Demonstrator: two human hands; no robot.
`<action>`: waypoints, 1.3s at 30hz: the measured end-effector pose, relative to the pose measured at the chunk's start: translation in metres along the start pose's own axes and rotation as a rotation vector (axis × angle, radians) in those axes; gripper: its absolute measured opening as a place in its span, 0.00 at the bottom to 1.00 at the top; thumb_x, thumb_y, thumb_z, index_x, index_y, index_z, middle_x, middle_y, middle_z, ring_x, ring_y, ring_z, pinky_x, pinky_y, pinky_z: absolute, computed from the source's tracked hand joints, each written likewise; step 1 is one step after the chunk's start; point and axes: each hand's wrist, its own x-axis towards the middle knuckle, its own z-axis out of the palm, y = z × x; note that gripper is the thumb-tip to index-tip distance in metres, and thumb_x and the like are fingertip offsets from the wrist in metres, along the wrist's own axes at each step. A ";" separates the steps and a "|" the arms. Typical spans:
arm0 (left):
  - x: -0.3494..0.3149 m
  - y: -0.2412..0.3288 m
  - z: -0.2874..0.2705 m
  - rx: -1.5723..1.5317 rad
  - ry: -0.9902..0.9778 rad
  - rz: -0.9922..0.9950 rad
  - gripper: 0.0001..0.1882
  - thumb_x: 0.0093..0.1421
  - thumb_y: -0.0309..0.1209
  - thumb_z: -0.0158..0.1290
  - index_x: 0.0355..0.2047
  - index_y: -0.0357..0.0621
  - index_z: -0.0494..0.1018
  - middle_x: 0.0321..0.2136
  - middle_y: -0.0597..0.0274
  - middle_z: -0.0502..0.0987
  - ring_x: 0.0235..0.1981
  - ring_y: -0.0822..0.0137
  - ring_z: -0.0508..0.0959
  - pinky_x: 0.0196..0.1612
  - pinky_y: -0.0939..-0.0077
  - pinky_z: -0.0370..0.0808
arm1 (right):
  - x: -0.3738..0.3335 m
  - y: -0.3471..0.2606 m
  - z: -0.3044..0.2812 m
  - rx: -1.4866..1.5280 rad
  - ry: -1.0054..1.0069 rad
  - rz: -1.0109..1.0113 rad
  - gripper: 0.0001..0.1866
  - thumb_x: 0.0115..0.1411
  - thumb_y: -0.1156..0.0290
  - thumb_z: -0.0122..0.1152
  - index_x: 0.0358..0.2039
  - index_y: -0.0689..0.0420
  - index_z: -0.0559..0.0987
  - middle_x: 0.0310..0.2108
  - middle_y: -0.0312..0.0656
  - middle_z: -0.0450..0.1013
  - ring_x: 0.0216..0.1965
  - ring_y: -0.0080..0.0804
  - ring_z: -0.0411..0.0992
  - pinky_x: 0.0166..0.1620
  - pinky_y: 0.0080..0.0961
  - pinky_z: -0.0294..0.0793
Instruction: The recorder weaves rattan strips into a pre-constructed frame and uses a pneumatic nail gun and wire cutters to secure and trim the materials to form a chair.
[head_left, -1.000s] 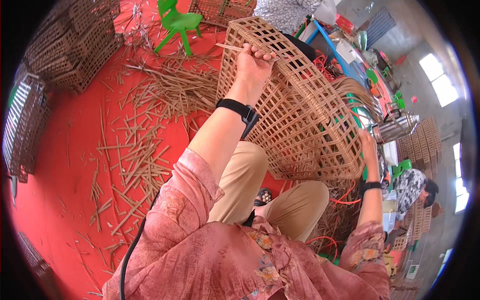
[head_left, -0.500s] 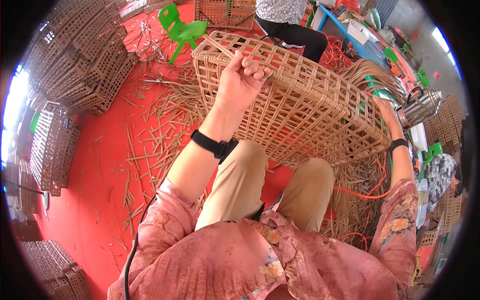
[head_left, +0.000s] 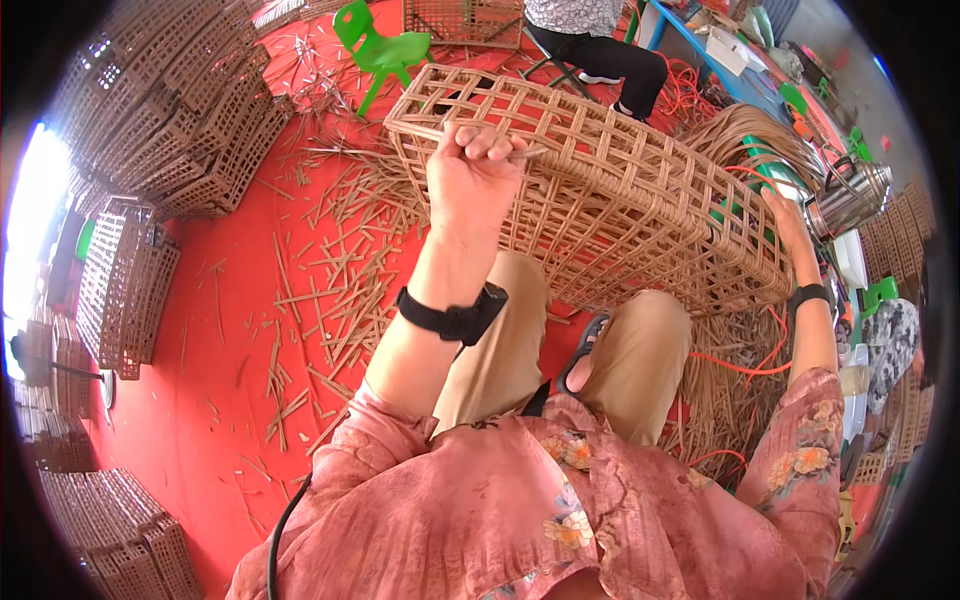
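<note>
A large rectangular basket of open-woven brown cane [head_left: 640,185] lies tilted across in front of my knees. My left hand [head_left: 470,185] is closed with the palm turned up, at the basket's near left edge. A thin cane strip [head_left: 531,153] passes through its fist, one end sticking out on the right and a stretch running left along the rim. My right hand [head_left: 786,218] grips the basket's right end, its fingertips partly hidden by the weave. Next to that hand stands a shiny steel vacuum jug [head_left: 850,203].
Cut cane scraps [head_left: 330,270] litter the red floor [head_left: 215,400]. Stacked baskets [head_left: 190,110] rise on the left. A green chair [head_left: 385,50] stands beyond the basket. Orange cord [head_left: 740,368] and loose strands lie right of my knees. Another person [head_left: 590,50] sits farther off.
My left hand has rolled and drawn slightly left and nearer, and the strip in it now lies almost level instead of slanting. My right hand stays at the basket's end. The view has shifted slightly.
</note>
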 end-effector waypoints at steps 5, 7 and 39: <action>-0.053 -0.002 -0.011 -0.030 0.094 0.061 0.19 0.66 0.35 0.37 0.16 0.50 0.59 0.12 0.71 0.57 0.16 0.70 0.58 0.40 0.70 0.65 | -0.012 -0.003 -0.002 -0.015 -0.039 -0.129 0.34 0.59 0.45 0.47 0.46 0.67 0.74 0.46 0.55 0.73 0.49 0.43 0.69 0.53 0.31 0.61; -0.075 -0.001 -0.014 -0.075 0.088 0.041 0.21 0.66 0.35 0.37 0.14 0.50 0.59 0.11 0.71 0.56 0.15 0.71 0.57 0.39 0.72 0.64 | -0.020 0.003 0.003 -0.019 -0.025 -0.142 0.33 0.59 0.45 0.47 0.46 0.67 0.74 0.46 0.55 0.72 0.50 0.43 0.69 0.54 0.31 0.61; -0.140 -0.008 -0.022 -0.190 0.155 -0.004 0.16 0.67 0.39 0.39 0.34 0.39 0.70 0.34 0.54 0.75 0.48 0.57 0.71 0.57 0.59 0.64 | -0.185 -0.273 0.180 0.091 0.512 -1.008 0.19 0.40 0.77 0.66 0.37 0.53 0.78 0.38 0.37 0.70 0.43 0.36 0.69 0.48 0.34 0.67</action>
